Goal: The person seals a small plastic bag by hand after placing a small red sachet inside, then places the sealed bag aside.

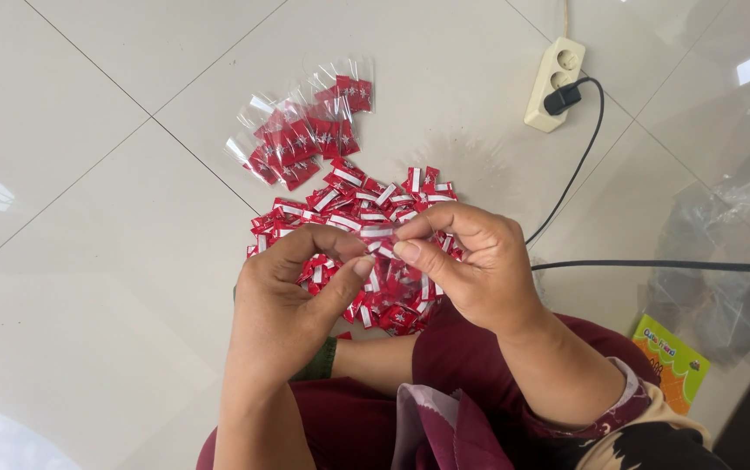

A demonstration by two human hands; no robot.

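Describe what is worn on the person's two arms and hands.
Both hands are bare: the left hand and right hand show no gloves, rings or watch. The left forearm is uncovered. The right arm ends in a dark maroon sleeve pushed up, with a patterned cuff edge.

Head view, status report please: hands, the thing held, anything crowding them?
Both hands, left and right, pinch one clear packet. Red sachet pile beneath. Filled packets beyond, apart.

My left hand (pixel 292 287) and right hand (pixel 466 265) cover part of the red packet pile (pixel 366 209); can't tell what's pinched between fingertips. Clear plastic bags (pixel 740 218) cut off at right edge.
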